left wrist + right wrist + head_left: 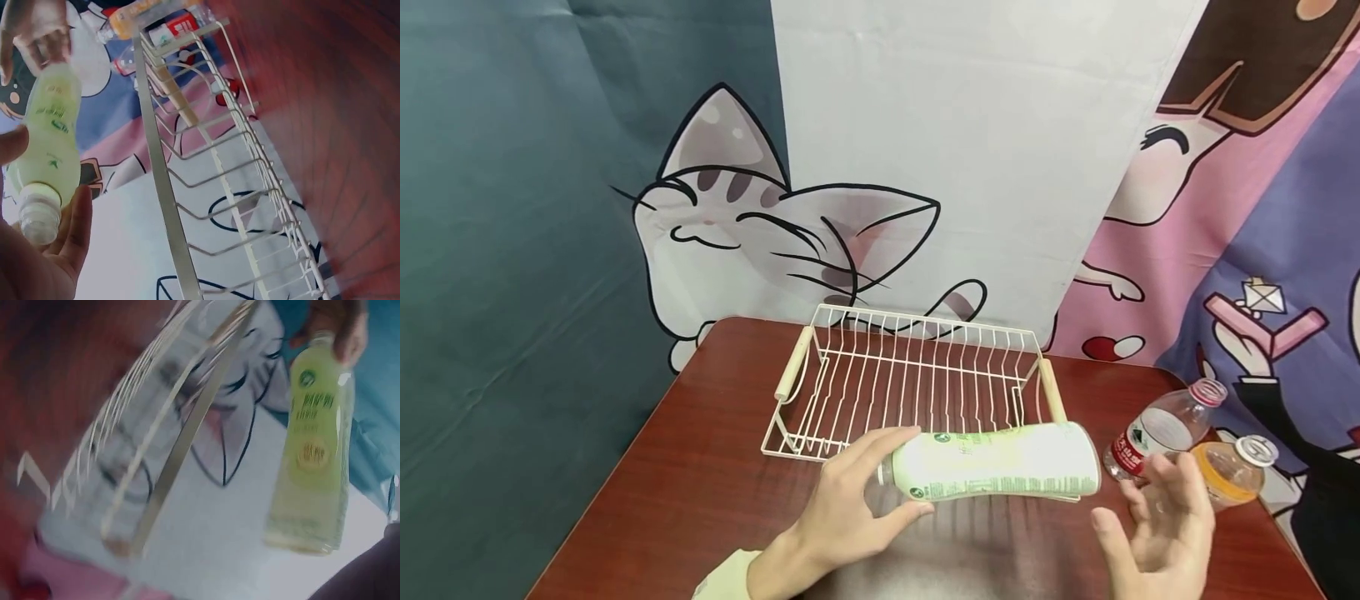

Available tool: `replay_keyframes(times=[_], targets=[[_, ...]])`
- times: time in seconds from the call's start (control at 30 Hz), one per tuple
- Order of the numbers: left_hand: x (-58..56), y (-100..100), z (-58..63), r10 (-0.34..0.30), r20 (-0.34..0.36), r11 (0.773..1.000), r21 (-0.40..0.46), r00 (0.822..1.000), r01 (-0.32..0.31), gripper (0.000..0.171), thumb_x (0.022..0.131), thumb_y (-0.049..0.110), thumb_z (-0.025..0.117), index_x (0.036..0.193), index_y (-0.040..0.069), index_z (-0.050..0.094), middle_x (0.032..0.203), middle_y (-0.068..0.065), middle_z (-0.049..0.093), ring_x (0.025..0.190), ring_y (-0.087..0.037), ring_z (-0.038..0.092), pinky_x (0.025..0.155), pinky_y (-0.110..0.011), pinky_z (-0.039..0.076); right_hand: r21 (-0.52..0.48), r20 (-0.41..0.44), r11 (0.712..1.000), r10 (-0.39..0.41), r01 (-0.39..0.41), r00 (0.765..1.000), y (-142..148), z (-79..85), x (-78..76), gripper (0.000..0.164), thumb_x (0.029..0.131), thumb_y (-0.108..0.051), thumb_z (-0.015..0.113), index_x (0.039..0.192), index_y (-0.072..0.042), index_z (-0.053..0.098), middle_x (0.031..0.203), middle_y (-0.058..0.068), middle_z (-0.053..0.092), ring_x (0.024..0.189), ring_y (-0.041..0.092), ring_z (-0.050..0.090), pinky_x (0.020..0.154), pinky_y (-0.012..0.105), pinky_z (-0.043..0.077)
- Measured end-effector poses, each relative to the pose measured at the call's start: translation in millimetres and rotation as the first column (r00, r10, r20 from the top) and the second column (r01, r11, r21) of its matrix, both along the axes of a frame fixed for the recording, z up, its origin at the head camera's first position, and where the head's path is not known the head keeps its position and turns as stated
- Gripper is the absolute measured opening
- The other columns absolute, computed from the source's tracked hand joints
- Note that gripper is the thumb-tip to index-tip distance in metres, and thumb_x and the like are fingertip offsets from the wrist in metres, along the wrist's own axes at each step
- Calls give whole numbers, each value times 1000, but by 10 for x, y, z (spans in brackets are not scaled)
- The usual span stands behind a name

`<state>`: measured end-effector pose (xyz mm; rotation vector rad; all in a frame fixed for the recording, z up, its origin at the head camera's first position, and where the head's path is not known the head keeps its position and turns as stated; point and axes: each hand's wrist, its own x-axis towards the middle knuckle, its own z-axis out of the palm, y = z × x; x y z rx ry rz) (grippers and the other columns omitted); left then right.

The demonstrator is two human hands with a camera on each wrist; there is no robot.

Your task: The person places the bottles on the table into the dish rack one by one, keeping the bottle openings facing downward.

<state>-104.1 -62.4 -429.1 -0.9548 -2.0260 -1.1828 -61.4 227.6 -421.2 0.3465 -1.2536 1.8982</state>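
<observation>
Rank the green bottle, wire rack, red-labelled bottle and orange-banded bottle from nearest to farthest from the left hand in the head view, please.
1. Green bottle: in the left hand.
2. Wire rack: just beyond it.
3. Red-labelled bottle: right of the rack.
4. Orange-banded bottle: farthest right.

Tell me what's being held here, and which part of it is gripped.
The pale green bottle is held in the left hand, at its neck end. The right hand holds nothing.
</observation>
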Motion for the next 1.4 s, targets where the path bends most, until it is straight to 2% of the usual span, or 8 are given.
replay_keyframes(times=[0.1,0.17,0.23,0.33,0.43,0.63,0.83,1.4], targets=[[34,14,-1,16,90,997,68,996,-22,82,75,16,102,149,12,66,135,-5,75,115,-19,76,99,-31,61,-117,90,954,285,-274,954,53,-98,-27,69,97,24,58,162,2,49,146,16,65,131,24,68,104,30,60],[56,28,-8,5,155,993,114,988,-23,80,76,16,102,148,13,67,130,-3,77,110,-16,75,93,-31,62,-83,207,909,417,-409,885,55,-125,-33,69,102,21,54,165,-5,48,150,13,65,131,22,69,104,33,61],[74,47,-22,-16,228,988,153,974,-19,76,78,18,101,147,15,68,125,0,79,105,-13,74,87,-31,62,-25,325,869,474,-494,818,22,-115,-40,74,102,21,54,168,-12,46,155,8,62,134,19,68,105,35,61],[97,83,-42,-64,332,980,199,941,-4,72,80,19,100,145,16,70,119,3,80,102,-11,74,82,-30,62,9,371,835,509,-551,777,-60,-87,-54,81,99,26,54,169,-13,43,156,7,61,137,19,67,105,40,62],[117,117,-61,-98,401,975,223,911,7,69,81,20,99,145,17,70,118,4,81,102,-10,74,81,-29,63,-31,341,848,507,-530,791,-134,-49,-70,74,99,26,52,164,-8,47,151,10,64,134,20,69,105,38,62],[135,171,-103,-124,410,970,241,904,25,68,82,19,98,143,16,70,119,0,81,103,-13,77,83,-32,65,-152,298,875,483,-459,823,-216,-4,-96,61,102,22,54,157,-6,53,139,12,70,124,19,70,100,33,63],[177,230,-140,-159,478,968,246,864,42,67,83,21,98,143,18,68,124,-2,80,109,-12,77,91,-34,65,-243,323,885,459,-396,827,-294,81,-113,54,105,17,54,153,-8,55,136,9,68,120,17,70,101,34,63],[222,250,-147,-108,566,979,202,817,-10,71,84,27,96,146,20,64,121,5,75,111,-9,69,97,-34,58,-160,368,913,408,-375,836,-433,282,-213,56,106,18,52,156,-8,51,144,12,64,125,17,68,104,33,62]])
